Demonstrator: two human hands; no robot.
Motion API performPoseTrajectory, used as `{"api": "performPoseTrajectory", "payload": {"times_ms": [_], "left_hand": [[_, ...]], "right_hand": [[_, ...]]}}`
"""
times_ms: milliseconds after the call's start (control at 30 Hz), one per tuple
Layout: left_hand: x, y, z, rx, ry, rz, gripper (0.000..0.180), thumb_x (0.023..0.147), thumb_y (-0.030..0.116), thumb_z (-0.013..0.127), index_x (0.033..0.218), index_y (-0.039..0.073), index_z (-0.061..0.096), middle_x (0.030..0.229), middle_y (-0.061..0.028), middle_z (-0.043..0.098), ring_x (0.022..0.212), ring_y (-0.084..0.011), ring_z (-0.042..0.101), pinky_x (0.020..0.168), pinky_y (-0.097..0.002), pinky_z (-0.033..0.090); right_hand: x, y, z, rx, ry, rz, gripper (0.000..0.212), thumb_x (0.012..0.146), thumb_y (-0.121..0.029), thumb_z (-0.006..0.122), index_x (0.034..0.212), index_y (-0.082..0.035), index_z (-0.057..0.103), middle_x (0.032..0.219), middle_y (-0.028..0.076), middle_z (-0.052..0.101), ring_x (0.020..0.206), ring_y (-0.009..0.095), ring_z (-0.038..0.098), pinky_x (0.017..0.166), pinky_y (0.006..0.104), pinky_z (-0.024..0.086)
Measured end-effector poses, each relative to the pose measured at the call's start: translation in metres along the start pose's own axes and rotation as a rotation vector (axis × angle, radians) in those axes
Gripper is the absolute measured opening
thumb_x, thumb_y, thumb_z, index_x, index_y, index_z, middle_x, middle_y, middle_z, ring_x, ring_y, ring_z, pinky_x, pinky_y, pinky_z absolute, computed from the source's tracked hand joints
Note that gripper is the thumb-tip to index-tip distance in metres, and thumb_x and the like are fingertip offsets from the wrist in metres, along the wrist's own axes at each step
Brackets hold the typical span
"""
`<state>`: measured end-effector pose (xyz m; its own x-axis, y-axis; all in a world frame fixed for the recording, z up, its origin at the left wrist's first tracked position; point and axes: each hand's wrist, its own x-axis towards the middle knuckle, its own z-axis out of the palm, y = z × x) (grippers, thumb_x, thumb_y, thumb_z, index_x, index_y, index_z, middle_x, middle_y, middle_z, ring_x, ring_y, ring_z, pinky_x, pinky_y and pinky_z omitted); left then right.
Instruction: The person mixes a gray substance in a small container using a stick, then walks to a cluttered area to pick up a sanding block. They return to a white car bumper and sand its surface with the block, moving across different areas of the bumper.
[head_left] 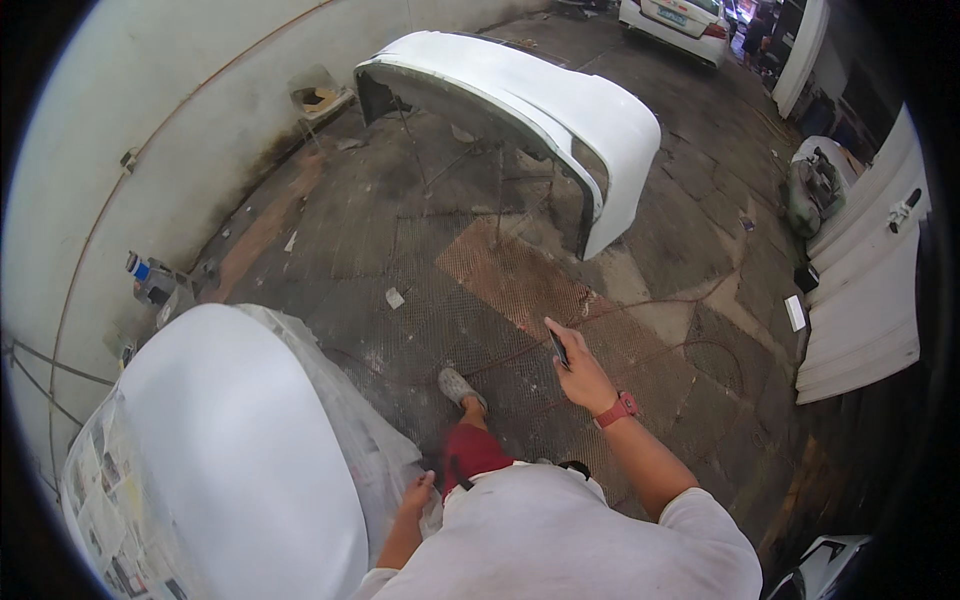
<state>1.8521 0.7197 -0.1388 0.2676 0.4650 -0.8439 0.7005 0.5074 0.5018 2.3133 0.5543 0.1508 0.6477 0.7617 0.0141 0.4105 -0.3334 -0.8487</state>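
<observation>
My right hand (582, 372) is held out in front of me, closed round a small dark flat thing that looks like a phone (558, 348). A red watch (617, 408) is on that wrist. Low at my left side, my left hand (418, 492) has its fingers curled in; whatever it may hold is hidden. It is close to the clear plastic sheeting (345, 410) around a large white painted panel (250, 460). Newspaper (110, 500) covers the panel's outer left side. Farther ahead, a white car bumper (520, 90) rests raised on a thin stand.
A thin reddish hose (640, 305) snakes over the stained, patchy floor (380, 330). Along the left wall stand a chair (320, 98) and some containers (150, 275). A white car (680, 25) is parked at the back, and white corrugated sheeting (865, 290) stands on the right.
</observation>
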Motion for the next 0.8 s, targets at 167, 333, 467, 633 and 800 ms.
{"api": "performPoseTrajectory", "payload": {"times_ms": [167,333,467,633,800], "left_hand": [[0.124,0.072,-0.026,0.422,-0.002,0.086,0.066,0.107,0.06,0.062,0.138,0.003,0.071,0.131,-0.0228,0.074,0.128,-0.0343,0.067,0.109,-0.0448,0.05],[0.2,0.209,-0.104,0.449,-0.025,-0.055,0.065,0.107,0.059,0.061,0.136,0.001,0.072,0.131,-0.0226,0.075,0.123,-0.0369,0.07,0.107,-0.0457,0.052],[0.265,0.355,-0.18,0.206,0.137,0.104,0.065,0.105,0.05,0.07,0.141,-0.004,0.067,0.132,-0.0192,0.075,0.125,-0.0323,0.07,0.108,-0.0444,0.051],[0.308,0.576,-0.185,0.275,0.158,0.342,0.059,0.109,0.041,0.066,0.148,-0.003,0.061,0.148,-0.0221,0.066,0.139,-0.0341,0.063,0.117,-0.0444,0.046],[0.329,0.78,-0.132,0.282,0.054,0.523,0.058,0.11,0.034,0.065,0.155,-0.001,0.056,0.157,-0.022,0.06,0.147,-0.0336,0.057,0.123,-0.0448,0.042]], "right_hand": [[0.148,0.025,0.048,0.031,0.11,-0.007,0.073,0.1,0.005,0.06,0.167,-0.016,0.04,0.151,0.021,0.054,0.141,0.043,0.054,0.118,0.0478,0.045],[0.247,0.017,0.056,0.007,0.198,0.108,0.073,0.1,0.005,0.061,0.167,-0.016,0.041,0.151,0.02,0.054,0.141,0.042,0.054,0.121,0.0478,0.043],[0.328,-0.001,0.038,0.012,0.279,0.174,0.072,0.1,0.005,0.06,0.167,-0.014,0.041,0.163,0.02,0.047,0.153,0.039,0.045,0.126,0.0459,0.037],[0.394,0.072,0.043,-0.035,0.372,0.387,0.071,0.098,0.005,0.061,0.165,-0.012,0.043,0.164,0.024,0.048,0.154,0.041,0.044,0.127,0.0463,0.037],[0.426,0.216,0.092,-0.118,0.172,0.706,0.073,0.092,-0.004,0.064,0.163,-0.007,0.045,0.16,0.029,0.051,0.148,0.049,0.049,0.124,0.0493,0.042]]}}
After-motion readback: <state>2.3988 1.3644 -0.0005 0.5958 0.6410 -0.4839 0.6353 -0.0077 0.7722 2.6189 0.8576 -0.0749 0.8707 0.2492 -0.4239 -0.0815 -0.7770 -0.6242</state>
